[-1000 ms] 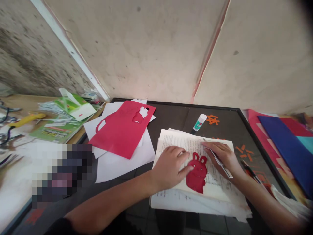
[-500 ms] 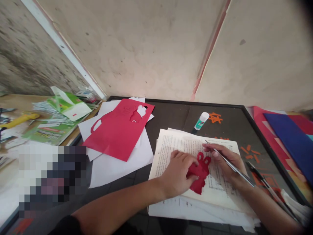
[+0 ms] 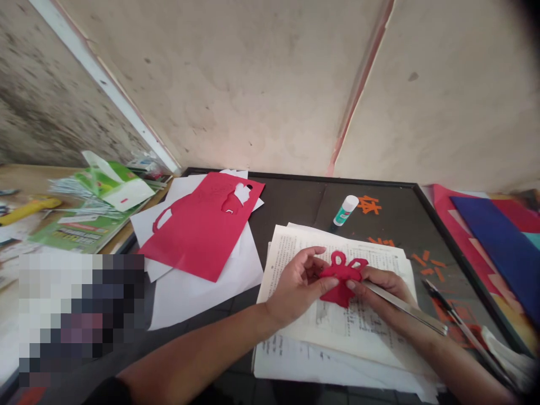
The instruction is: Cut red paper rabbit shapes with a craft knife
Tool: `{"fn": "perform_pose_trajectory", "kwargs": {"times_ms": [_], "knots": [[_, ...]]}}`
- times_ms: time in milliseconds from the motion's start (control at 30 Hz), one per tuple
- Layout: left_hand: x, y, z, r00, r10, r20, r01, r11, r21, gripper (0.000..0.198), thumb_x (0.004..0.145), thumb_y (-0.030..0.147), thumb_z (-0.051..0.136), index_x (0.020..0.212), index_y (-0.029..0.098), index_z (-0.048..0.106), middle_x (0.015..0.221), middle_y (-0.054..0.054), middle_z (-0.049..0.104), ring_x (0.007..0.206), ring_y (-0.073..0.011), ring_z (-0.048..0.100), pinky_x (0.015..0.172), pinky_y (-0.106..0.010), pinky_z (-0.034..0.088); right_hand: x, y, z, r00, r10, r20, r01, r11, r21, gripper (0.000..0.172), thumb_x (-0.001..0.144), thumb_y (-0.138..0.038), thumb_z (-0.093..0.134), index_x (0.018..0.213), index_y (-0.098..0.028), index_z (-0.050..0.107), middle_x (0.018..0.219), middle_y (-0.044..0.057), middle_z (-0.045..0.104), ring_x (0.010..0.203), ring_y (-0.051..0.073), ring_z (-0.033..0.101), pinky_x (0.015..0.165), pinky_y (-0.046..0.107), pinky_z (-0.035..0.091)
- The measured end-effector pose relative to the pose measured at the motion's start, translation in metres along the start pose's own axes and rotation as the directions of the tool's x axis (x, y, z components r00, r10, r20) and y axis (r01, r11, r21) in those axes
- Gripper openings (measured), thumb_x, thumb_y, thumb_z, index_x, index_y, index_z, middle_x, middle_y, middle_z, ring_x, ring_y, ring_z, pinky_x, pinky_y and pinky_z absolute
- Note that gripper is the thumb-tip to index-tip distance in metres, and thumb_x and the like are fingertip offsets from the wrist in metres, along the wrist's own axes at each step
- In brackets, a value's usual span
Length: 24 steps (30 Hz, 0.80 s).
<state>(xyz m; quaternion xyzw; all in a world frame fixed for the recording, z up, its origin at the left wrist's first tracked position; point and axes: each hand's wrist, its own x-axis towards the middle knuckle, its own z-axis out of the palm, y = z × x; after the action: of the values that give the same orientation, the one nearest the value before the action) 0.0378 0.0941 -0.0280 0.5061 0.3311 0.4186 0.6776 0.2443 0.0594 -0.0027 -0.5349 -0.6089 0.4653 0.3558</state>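
A red paper rabbit cut-out (image 3: 342, 272) is lifted off the printed pages (image 3: 295, 247) and pinched from both sides. My left hand (image 3: 295, 284) grips its left edge with thumb and fingers. My right hand (image 3: 382, 289) pinches its right edge and also holds a thin silver craft knife (image 3: 407, 308) that lies along the hand and points back toward my wrist. The stack of printed sheets rests on a dark framed board (image 3: 291, 205).
A red sheet with cut-out holes (image 3: 198, 228) lies on white papers at the left. A glue stick (image 3: 346, 210) and orange paper scraps (image 3: 368, 205) lie behind. Blue and red sheets (image 3: 502, 247) sit at right, green packaging (image 3: 109, 183) at left. A black pen (image 3: 447, 312) lies near my right forearm.
The rabbit cut-out lay flat under my left hand on the pages; both hands have peeled it up and now hold it raised between them.
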Motion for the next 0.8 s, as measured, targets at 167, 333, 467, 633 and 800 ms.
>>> {"fn": "perform_pose_trajectory", "kwargs": {"times_ms": [167,333,467,633,800], "knots": [[0.002,0.007,-0.001,0.988,-0.128,0.080,0.136,0.986,-0.099,0.040,0.073,0.045,0.082,0.092,0.014,0.064,0.089,-0.004,0.065,0.082,-0.0150,0.063,0.080,-0.032,0.052,-0.001,0.010,0.006,0.980,0.061,-0.192,-0.035,0.990,0.138,0.016,0.084,-0.037,0.072,0.076,-0.023,0.072,0.070,0.000,0.069,0.063,0.015,0.061,0.060,0.027,0.052],[0.003,0.010,-0.001,0.975,-0.183,0.130,0.200,0.971,-0.131,0.035,0.071,0.041,0.084,0.080,0.013,0.065,0.081,-0.001,0.065,0.077,-0.0125,0.062,0.077,-0.029,0.050,0.001,0.006,0.009,0.977,0.098,-0.190,-0.054,0.972,0.227,0.018,0.081,-0.039,0.075,0.073,-0.023,0.074,0.067,0.001,0.071,0.061,0.014,0.061,0.057,0.025,0.053],[0.003,0.011,-0.001,0.968,-0.199,0.153,0.223,0.961,-0.164,0.035,0.070,0.041,0.085,0.083,0.014,0.067,0.084,-0.002,0.066,0.079,-0.0135,0.063,0.080,-0.031,0.052,0.002,-0.003,0.010,0.979,0.117,-0.166,-0.081,0.975,0.208,0.022,0.079,-0.042,0.075,0.071,-0.022,0.075,0.065,0.001,0.071,0.057,0.014,0.060,0.054,0.025,0.051],[0.003,0.012,-0.001,0.959,-0.211,0.189,0.247,0.950,-0.191,0.033,0.069,0.039,0.086,0.082,0.014,0.067,0.082,-0.002,0.065,0.079,-0.0145,0.063,0.079,-0.032,0.052,0.001,-0.005,0.010,0.988,0.122,-0.096,-0.104,0.978,0.179,0.023,0.082,-0.042,0.072,0.073,-0.021,0.075,0.065,0.001,0.070,0.058,0.014,0.059,0.053,0.024,0.048],[0.004,0.014,-0.002,0.961,-0.205,0.186,0.243,0.948,-0.207,0.034,0.072,0.043,0.083,0.079,0.014,0.067,0.081,-0.002,0.064,0.080,-0.0151,0.061,0.082,-0.033,0.049,0.000,-0.009,0.009,0.987,0.092,-0.130,-0.081,0.993,0.085,0.026,0.085,-0.042,0.069,0.073,-0.019,0.072,0.065,0.001,0.066,0.057,0.013,0.056,0.053,0.025,0.047]]}}
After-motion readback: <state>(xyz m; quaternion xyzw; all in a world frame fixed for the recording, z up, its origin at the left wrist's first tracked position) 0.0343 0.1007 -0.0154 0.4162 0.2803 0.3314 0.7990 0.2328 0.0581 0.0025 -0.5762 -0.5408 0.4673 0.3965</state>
